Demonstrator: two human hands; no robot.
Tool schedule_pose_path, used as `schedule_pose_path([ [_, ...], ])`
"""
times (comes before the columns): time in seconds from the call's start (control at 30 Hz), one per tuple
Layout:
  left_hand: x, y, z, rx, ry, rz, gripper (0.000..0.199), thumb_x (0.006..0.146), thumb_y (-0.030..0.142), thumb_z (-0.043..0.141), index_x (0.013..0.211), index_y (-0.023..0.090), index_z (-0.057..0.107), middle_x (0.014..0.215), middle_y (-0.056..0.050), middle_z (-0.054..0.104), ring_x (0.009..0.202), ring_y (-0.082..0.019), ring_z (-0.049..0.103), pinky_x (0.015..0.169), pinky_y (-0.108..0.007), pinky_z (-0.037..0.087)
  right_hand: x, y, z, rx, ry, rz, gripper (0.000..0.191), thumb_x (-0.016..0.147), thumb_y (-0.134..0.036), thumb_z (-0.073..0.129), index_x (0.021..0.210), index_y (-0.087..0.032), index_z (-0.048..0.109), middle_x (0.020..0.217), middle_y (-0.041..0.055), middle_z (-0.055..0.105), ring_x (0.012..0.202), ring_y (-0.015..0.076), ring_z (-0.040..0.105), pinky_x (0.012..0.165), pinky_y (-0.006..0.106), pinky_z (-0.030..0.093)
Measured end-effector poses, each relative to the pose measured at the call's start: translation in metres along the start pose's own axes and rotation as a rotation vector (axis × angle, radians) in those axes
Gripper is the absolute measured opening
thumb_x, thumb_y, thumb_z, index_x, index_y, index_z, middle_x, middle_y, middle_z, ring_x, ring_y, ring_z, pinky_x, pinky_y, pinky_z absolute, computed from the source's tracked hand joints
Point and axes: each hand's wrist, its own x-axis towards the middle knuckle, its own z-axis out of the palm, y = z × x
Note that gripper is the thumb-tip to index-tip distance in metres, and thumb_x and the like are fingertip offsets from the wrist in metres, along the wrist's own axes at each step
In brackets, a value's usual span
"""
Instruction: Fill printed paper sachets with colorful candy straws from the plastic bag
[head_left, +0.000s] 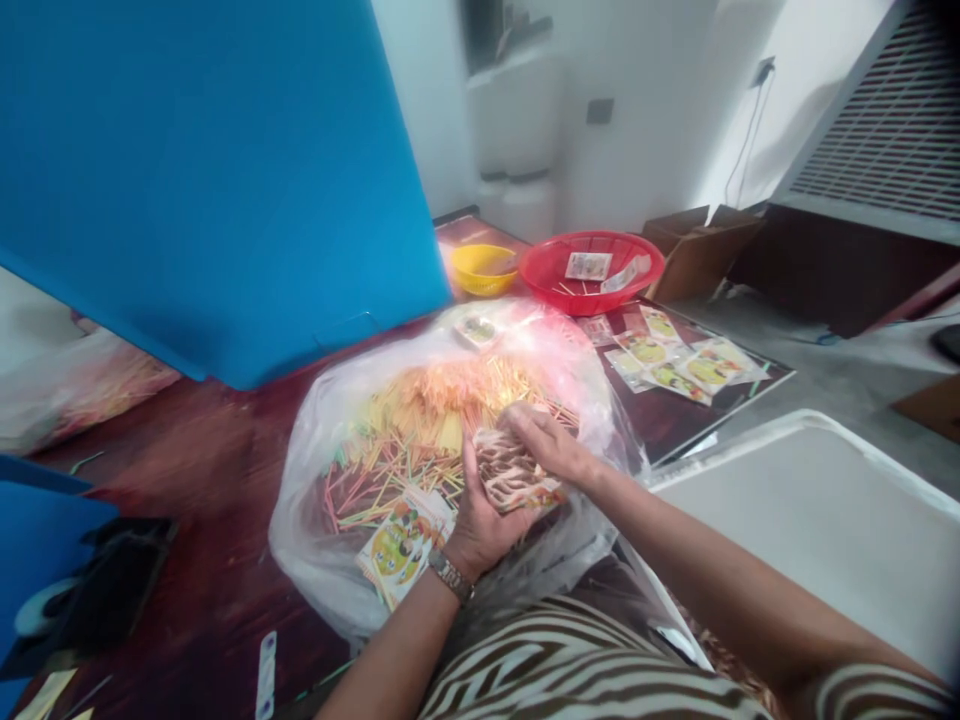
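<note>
My left hand (487, 530), with a metal-banded watch at its wrist, supports a brown-and-white patterned bundle (516, 468) from below and the left. Curled over the top right of that bundle is my right hand (546, 442). A colourful printed edge shows along its bottom; blur hides what it is made of. Both hands are over a large clear plastic bag (307, 500), spread open and full of thin coloured sticks (397, 450) in yellow, pink and green. Beside my left wrist, a printed picture packet (405, 545) lies on the bag's near side.
A yellow basket (484, 270) and a red basket (547, 265) stand at the back. Several printed packets (667, 360) lie to the right on the dark red table (202, 470). A large blue panel (225, 180) rises at left; a white tub (825, 500) is at right.
</note>
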Motion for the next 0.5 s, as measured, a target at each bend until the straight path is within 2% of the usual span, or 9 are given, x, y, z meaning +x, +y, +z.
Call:
schedule_pose_path([
  [0.07, 0.003, 0.000, 0.001, -0.031, -0.011, -0.035, 0.118, 0.066, 0.027, 0.075, 0.141, 0.022, -0.016, 0.136, -0.018, 0.043, 0.123, -0.026, 0.047, 0.102, -0.044, 0.039, 0.007, 0.001, -0.006, -0.042, -0.118, 0.029, 0.062, 0.085, -0.068, 0.023, 0.075, -0.018, 0.058, 0.072, 0.0013, 0.056, 0.071, 0.0153, 0.054, 0.072, 0.030, 0.046],
  [0.13, 0.005, -0.002, 0.000, -0.064, -0.011, -0.042, 0.119, 0.064, 0.026, 0.076, 0.141, 0.023, -0.015, 0.135, -0.018, 0.044, 0.122, -0.026, 0.048, 0.103, -0.046, 0.038, 0.008, 0.004, -0.017, -0.014, -0.204, 0.044, 0.064, 0.087, -0.067, 0.019, 0.086, -0.018, 0.061, 0.080, 0.0030, 0.060, 0.077, 0.0164, 0.057, 0.077, 0.032, 0.047],
  [0.17, 0.006, -0.004, -0.001, -0.089, -0.011, -0.039, 0.119, 0.065, 0.026, 0.076, 0.141, 0.024, -0.016, 0.135, -0.018, 0.045, 0.122, -0.026, 0.048, 0.104, -0.046, 0.037, 0.006, 0.006, -0.025, 0.006, -0.203, 0.046, 0.065, 0.087, -0.066, 0.017, 0.092, -0.018, 0.061, 0.088, 0.0042, 0.062, 0.084, 0.0173, 0.058, 0.083, 0.034, 0.046],
  [0.23, 0.007, -0.007, -0.001, -0.151, -0.021, -0.035, 0.118, 0.068, 0.025, 0.074, 0.139, 0.024, -0.020, 0.133, -0.018, 0.046, 0.120, -0.025, 0.050, 0.104, -0.047, 0.036, -0.002, 0.010, -0.045, 0.011, -0.114, 0.045, 0.062, 0.089, -0.063, 0.020, 0.103, -0.019, 0.060, 0.103, 0.0059, 0.061, 0.099, 0.0188, 0.056, 0.092, 0.036, 0.042],
  [0.3, 0.007, -0.009, 0.000, -0.215, -0.031, -0.045, 0.115, 0.071, 0.025, 0.072, 0.139, 0.026, -0.021, 0.134, -0.017, 0.045, 0.119, -0.025, 0.051, 0.104, -0.047, 0.036, -0.016, 0.014, -0.064, -0.058, -0.049, 0.046, 0.052, 0.089, -0.059, 0.031, 0.107, -0.020, 0.060, 0.110, 0.0069, 0.059, 0.105, 0.0197, 0.054, 0.095, 0.036, 0.040],
  [0.4, 0.009, -0.009, 0.002, -0.257, -0.044, -0.043, 0.112, 0.071, 0.028, 0.071, 0.139, 0.030, -0.019, 0.138, -0.016, 0.041, 0.118, -0.024, 0.052, 0.103, -0.047, 0.038, -0.038, 0.020, -0.075, -0.209, -0.114, 0.067, 0.045, 0.081, -0.053, 0.053, 0.109, -0.018, 0.060, 0.103, 0.0079, 0.060, 0.091, 0.0184, 0.057, 0.078, 0.031, 0.047],
  [0.5, 0.009, -0.007, 0.002, -0.253, -0.068, -0.021, 0.112, 0.073, 0.031, 0.070, 0.138, 0.030, -0.021, 0.137, -0.015, 0.044, 0.120, -0.025, 0.051, 0.103, -0.046, 0.038, -0.050, 0.024, -0.062, -0.334, -0.161, 0.062, 0.034, 0.078, -0.047, 0.059, 0.095, -0.017, 0.064, 0.084, 0.0037, 0.058, 0.074, 0.0142, 0.053, 0.066, 0.026, 0.046],
])
